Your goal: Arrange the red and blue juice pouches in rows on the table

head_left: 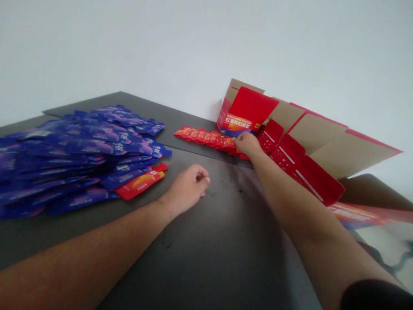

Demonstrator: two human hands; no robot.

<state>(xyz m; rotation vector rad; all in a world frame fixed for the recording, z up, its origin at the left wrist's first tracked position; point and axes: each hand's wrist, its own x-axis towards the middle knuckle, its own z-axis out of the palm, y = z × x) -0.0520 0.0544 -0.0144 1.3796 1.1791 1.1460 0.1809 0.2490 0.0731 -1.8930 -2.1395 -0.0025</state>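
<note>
The row of red sachets (206,137) lies at the far edge of the dark table (226,241), against an open red carton (248,113) whose contents are hidden. The right hand (247,144), arm outstretched, closes over the row's right end. The left hand (187,187) rests loosely fisted, holding nothing, near the pile of blue sachets (74,155).

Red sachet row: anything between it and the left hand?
Nothing visible: only bare dark grey table lies between the left hand and the row of flat red sachets. The right hand rests on that row's right end.
</note>
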